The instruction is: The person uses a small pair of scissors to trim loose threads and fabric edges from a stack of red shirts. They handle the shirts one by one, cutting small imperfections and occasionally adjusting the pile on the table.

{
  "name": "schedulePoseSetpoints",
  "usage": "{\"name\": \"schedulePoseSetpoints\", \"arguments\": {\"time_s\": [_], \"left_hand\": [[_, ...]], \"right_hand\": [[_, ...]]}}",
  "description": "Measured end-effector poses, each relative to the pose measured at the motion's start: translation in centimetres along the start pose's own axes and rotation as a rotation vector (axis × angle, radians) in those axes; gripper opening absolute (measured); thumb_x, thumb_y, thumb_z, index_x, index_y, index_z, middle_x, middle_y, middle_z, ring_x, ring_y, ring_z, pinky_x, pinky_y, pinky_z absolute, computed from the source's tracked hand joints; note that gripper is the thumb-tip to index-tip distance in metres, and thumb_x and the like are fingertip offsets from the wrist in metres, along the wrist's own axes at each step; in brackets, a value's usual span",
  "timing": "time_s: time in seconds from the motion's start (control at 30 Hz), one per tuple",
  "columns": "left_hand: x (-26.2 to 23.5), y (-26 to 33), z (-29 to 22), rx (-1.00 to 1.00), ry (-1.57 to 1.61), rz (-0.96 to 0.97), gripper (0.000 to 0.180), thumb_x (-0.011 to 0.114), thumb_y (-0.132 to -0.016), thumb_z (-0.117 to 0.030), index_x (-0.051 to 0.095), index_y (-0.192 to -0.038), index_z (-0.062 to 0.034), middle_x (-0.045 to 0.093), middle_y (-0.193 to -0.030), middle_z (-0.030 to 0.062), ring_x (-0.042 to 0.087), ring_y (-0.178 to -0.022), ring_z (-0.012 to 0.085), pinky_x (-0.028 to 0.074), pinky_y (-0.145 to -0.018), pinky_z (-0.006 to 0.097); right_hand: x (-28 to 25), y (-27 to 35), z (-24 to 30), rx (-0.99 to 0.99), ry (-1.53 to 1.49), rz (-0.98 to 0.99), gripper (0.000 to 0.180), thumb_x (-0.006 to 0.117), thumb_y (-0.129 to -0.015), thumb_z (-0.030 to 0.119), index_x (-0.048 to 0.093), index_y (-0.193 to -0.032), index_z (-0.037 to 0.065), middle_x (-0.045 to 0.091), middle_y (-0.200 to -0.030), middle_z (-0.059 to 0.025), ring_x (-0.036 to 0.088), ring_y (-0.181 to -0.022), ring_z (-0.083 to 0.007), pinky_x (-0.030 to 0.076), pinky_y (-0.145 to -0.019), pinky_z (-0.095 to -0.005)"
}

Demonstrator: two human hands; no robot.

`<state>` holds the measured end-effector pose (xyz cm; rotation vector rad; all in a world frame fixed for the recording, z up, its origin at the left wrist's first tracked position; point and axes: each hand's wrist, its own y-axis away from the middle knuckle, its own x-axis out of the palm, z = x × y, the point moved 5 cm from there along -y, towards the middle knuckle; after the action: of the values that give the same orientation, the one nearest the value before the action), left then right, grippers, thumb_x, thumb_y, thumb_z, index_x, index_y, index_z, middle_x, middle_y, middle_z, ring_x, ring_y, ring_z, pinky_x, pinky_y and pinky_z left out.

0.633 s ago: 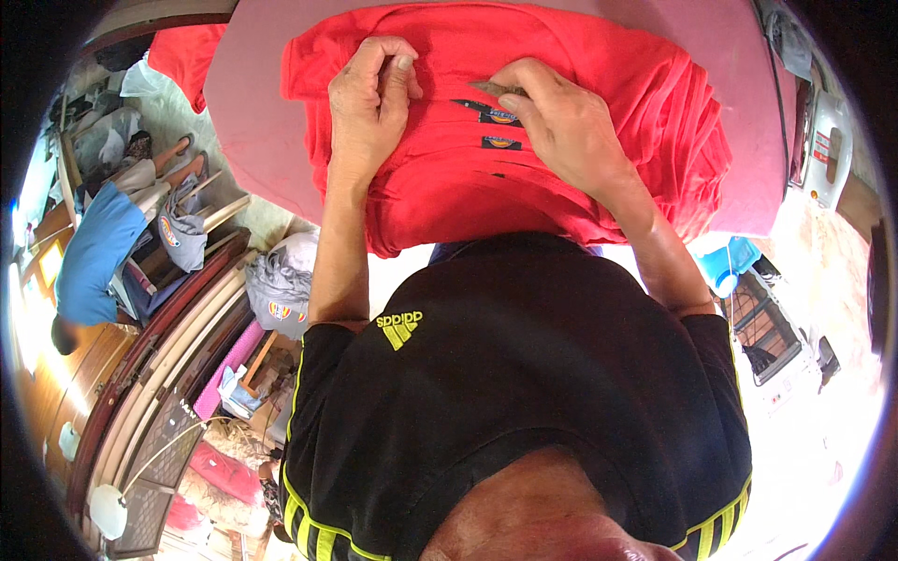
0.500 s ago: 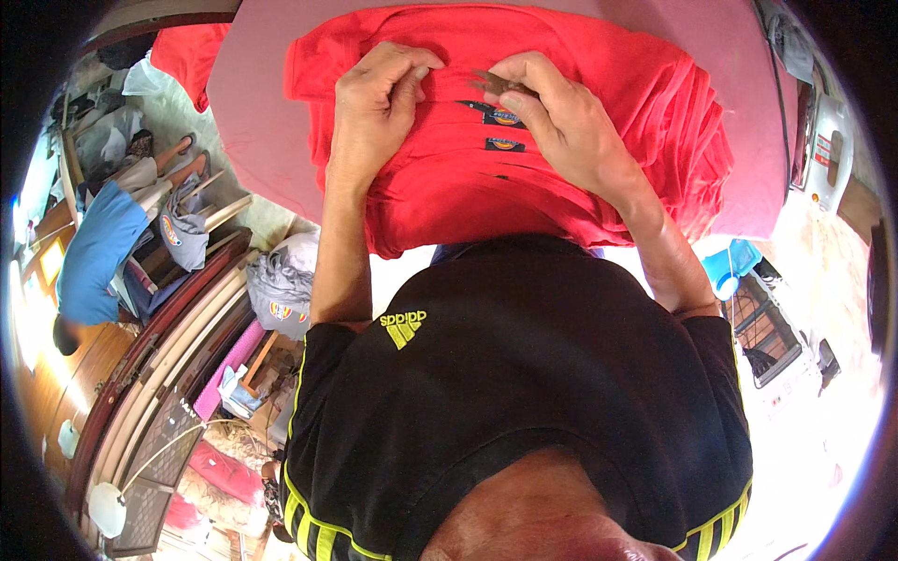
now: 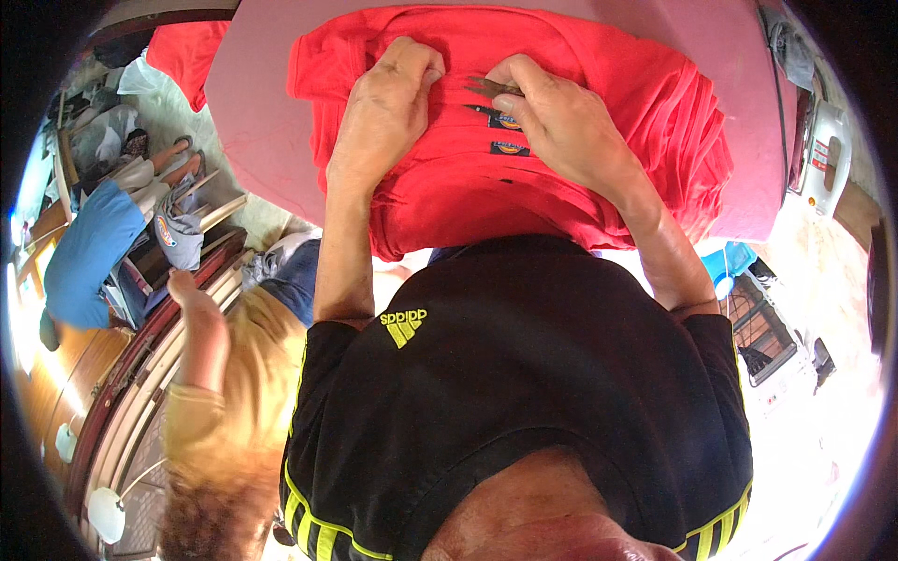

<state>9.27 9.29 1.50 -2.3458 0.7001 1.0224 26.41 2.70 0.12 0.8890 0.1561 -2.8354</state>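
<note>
A stack of red garments (image 3: 468, 210) lies in front of me, with small black labels (image 3: 510, 149) showing along its folded layers. My right hand (image 3: 571, 122) is closed around dark metal thread snips (image 3: 488, 88), their pointed blades turned left just above the upper label. Opposite them, my left hand (image 3: 388, 107) rests over the left part of the top garment. Its fingers are curled in, thumb against forefinger; whatever they pinch is hidden.
A pink padded board (image 3: 271, 112) supports the stack. Close on my left, a person in a yellow shirt (image 3: 243, 374) bends past; another in a blue shirt (image 3: 98, 248) is farther left. A white appliance (image 3: 826, 159) stands at the right.
A person in yellow has come into view at left. My left hand has turned slightly, its fingers curling further under. The snips have shifted slightly downward and left toward the upper label.
</note>
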Motion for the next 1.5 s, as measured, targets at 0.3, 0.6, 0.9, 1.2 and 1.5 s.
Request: {"name": "schedulePoseSetpoints", "arguments": {"time_s": [0.3, 0.6, 0.9, 1.2, 1.5], "left_hand": [[0.0, -0.1, -0.1, 0.059, 0.049, 0.095, 0.030, 0.068, -0.081, 0.003, 0.068, -0.108, -0.0096, 0.060, -0.088, 0.0135, 0.064, -0.081, 0.0344, 0.052, -0.067, 0.043], [-0.2, -0.2, 0.0, -0.019, 0.046, 0.012, 0.011, 0.060, -0.088, 0.004, 0.059, -0.096, -0.0023, 0.061, -0.088, 0.0155, 0.063, -0.083, 0.0363, 0.051, -0.073, 0.042], [-0.1, -0.1, 0.5, -0.040, 0.086, 0.020, 0.008, 0.058, -0.092, 0.000, 0.056, -0.099, -0.0039, 0.061, -0.091, 0.0151, 0.063, -0.084, 0.0375, 0.050, -0.071, 0.044], [-5.9, 8.7, 1.6, -0.461, 0.899, 0.058, 0.009, 0.061, -0.098, -0.008, 0.062, -0.103, -0.0005, 0.061, -0.074, 0.0024, 0.054, -0.059, 0.0084, 0.040, -0.053, 0.021], [-5.7, 6.2, -3.8, -0.130, -0.059, -0.234, 0.011, 0.077, -0.079, -0.004, 0.074, -0.090, -0.0038, 0.071, -0.087, 0.0078, 0.066, -0.084, 0.0230, 0.049, -0.078, 0.035]], "right_hand": [[0.0, 0.4, -0.4, 0.014, -0.133, -0.064, 0.018, 0.055, -0.099, 0.019, 0.052, -0.111, 0.006, 0.070, -0.091, -0.0172, 0.069, -0.088, -0.0386, 0.052, -0.072, -0.0501], [0.4, -0.8, 0.9, 0.036, 0.152, 0.117, 0.019, 0.056, -0.099, 0.016, 0.050, -0.112, 0.004, 0.069, -0.096, -0.0170, 0.068, -0.092, -0.0359, 0.051, -0.073, -0.0468], [1.3, -1.7, 1.1, 0.018, 0.232, 0.150, 0.016, 0.057, -0.098, 0.016, 0.051, -0.108, 0.005, 0.070, -0.094, -0.0151, 0.068, -0.089, -0.0372, 0.051, -0.071, -0.0493], [-1.8, 2.9, 1.6, -0.092, -0.021, 0.078, 0.028, 0.073, -0.087, 0.011, 0.061, -0.110, 0.002, 0.068, -0.096, -0.0138, 0.072, -0.087, -0.0292, 0.058, -0.073, -0.0377], [-3.3, 6.5, 1.2, -0.200, 0.131, -0.099, 0.020, 0.079, -0.076, 0.010, 0.067, -0.093, 0.010, 0.066, -0.084, -0.0038, 0.068, -0.068, -0.0238, 0.054, -0.058, -0.0349]]}}
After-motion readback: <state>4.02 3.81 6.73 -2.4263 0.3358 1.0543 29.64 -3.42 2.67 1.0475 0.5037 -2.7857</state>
